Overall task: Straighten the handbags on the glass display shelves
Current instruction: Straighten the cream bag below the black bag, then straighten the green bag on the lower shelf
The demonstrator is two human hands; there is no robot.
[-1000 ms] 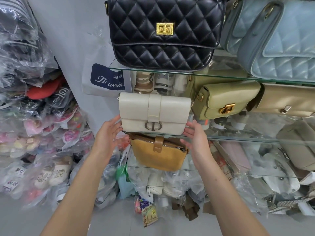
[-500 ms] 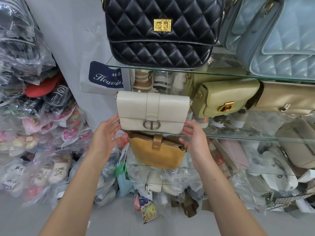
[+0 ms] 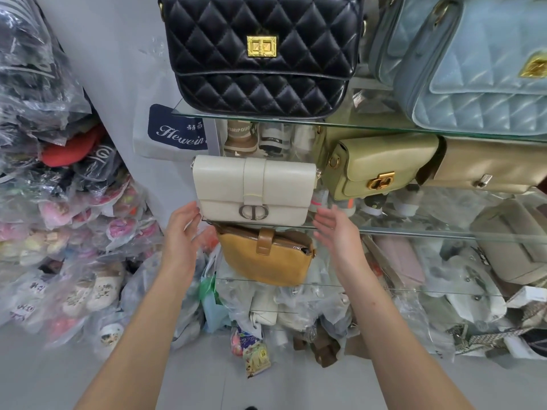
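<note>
Both hands are open now. The left hand [image 3: 180, 232] has relaxed, straight fingers whose tips lie at the lower left corner of the cream handbag [image 3: 254, 187], though whether they touch it or sit just off it I cannot tell. The right hand [image 3: 337, 232] is spread, palm turned inward, with a clear gap between it and the bag's right end. A second ago both hands were cupped against the bag's two lower corners, so the right has drawn away and the left is loosening. The bag itself stands upright at the left end of the middle glass shelf [image 3: 414, 232], clasp facing out and its base running along the shelf's front edge, much as it stood a moment ago. That reads as a release: this bag looks squared and finished. Directly beneath it, on the next shelf down, the tan handbag [image 3: 266, 261] sits tilted with one end lower, and it seems the likely next one to set right. To the right, the olive handbag [image 3: 379, 164] is angled against its neighbour and may need turning too.
</note>
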